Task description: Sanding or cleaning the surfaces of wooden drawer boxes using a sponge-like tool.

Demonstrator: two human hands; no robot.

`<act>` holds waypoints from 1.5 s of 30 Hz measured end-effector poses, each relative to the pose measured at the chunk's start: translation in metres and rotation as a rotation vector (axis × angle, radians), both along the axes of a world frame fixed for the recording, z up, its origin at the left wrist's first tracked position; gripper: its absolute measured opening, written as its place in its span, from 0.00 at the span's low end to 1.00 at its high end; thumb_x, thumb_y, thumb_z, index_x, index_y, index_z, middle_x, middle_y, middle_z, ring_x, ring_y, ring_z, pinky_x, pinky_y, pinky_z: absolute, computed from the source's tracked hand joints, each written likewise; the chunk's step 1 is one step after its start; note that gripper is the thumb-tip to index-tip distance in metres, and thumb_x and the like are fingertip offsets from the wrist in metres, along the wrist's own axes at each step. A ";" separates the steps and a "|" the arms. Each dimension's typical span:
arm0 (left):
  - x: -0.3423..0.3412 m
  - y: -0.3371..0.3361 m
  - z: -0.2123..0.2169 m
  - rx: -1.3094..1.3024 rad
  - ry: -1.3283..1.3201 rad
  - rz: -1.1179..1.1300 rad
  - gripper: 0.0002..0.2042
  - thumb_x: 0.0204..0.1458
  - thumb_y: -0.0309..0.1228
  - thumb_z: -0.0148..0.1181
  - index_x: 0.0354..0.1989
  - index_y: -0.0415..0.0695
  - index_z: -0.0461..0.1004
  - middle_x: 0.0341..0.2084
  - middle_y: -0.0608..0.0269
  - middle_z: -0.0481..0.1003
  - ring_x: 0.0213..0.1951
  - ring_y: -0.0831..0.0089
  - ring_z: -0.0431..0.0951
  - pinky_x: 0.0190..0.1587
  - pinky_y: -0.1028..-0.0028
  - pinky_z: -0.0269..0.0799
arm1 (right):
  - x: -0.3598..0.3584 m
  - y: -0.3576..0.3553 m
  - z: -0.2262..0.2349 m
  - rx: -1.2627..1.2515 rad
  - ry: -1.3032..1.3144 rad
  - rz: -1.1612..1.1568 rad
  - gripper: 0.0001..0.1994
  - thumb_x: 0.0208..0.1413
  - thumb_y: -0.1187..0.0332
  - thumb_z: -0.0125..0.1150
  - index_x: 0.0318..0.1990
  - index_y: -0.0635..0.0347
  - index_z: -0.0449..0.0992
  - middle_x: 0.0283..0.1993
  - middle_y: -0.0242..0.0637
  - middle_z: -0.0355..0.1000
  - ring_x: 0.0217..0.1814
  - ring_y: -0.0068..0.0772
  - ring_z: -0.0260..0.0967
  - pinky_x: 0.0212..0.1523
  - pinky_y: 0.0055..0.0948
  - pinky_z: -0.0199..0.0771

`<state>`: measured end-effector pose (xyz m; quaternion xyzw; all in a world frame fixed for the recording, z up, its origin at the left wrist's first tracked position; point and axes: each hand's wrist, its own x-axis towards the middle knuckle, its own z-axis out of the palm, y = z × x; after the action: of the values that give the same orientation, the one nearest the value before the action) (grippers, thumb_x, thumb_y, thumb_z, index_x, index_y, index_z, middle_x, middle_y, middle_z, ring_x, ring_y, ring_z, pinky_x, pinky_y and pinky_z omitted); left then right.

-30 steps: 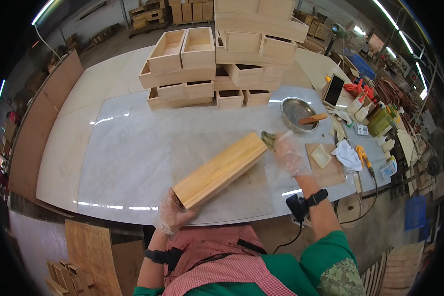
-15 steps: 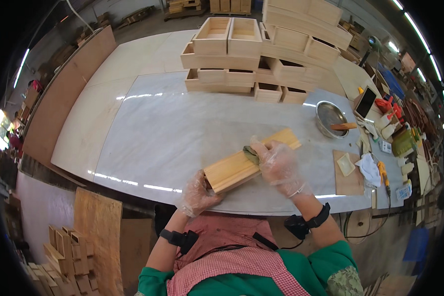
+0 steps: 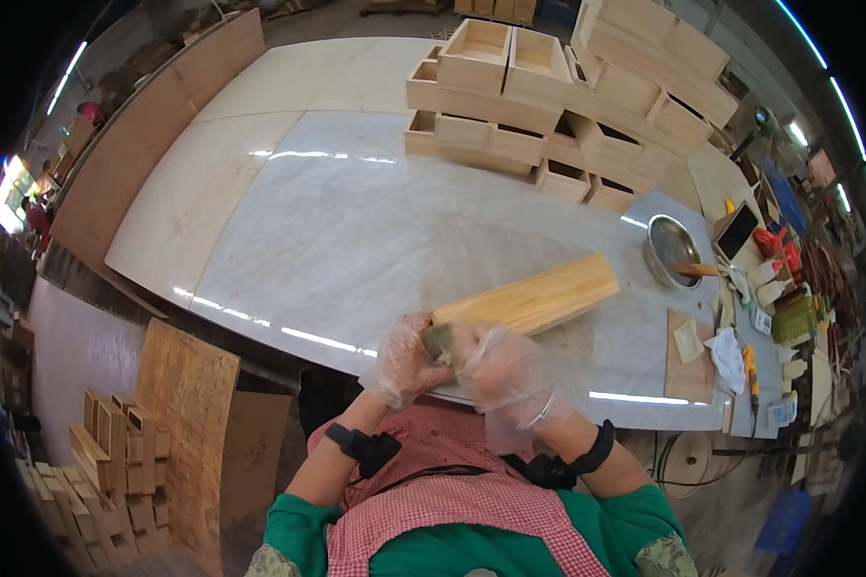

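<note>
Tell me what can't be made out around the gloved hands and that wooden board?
- Head view: near end of the wooden board, covered by the left hand and right hand.
- Dark thing between the hands: mostly hidden, kind unclear.
- Contents of the metal bowl: too small.
- Right-side table clutter: bent by fisheye rim.

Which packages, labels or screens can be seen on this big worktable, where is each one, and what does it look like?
Phone or tablet: propped at the table's right end beside the metal bowl, a dark rectangular screen, too small to tell what it shows.
Bottles and containers: clustered at the far right edge, red, green and white; labels too small to make out.
No signs visible.
</note>
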<state>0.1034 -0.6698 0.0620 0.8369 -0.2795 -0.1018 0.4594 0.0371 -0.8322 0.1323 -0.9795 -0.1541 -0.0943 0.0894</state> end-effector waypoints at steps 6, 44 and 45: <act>-0.010 0.007 0.050 -0.133 -0.069 -0.009 0.39 0.35 0.37 0.75 0.58 0.39 0.64 0.49 0.52 0.70 0.54 0.63 0.69 0.59 0.68 0.63 | -0.015 -0.041 0.049 0.787 0.101 -0.037 0.12 0.59 0.71 0.52 0.48 0.60 0.76 0.34 0.37 0.72 0.33 0.26 0.71 0.29 0.22 0.70; 0.015 -0.116 0.125 -0.421 -0.185 -0.192 0.33 0.37 0.41 0.75 0.49 0.40 0.66 0.44 0.58 0.75 0.45 0.66 0.76 0.48 0.69 0.70 | 0.003 -0.125 0.130 -0.272 -0.539 -0.262 0.07 0.53 0.66 0.54 0.38 0.56 0.71 0.25 0.40 0.68 0.24 0.46 0.70 0.21 0.42 0.68; 0.016 -0.114 0.123 -0.430 -0.141 -0.207 0.32 0.37 0.40 0.75 0.48 0.39 0.66 0.43 0.58 0.75 0.45 0.66 0.76 0.47 0.69 0.70 | -0.003 -0.107 0.130 -0.268 -0.538 -0.251 0.07 0.53 0.66 0.54 0.38 0.56 0.71 0.25 0.40 0.68 0.24 0.46 0.70 0.21 0.42 0.68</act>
<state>0.1190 -0.7837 0.1850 0.6919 -0.4103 -0.0278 0.5934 0.0337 -0.9397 0.2627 -0.9338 -0.0614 -0.3389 -0.0968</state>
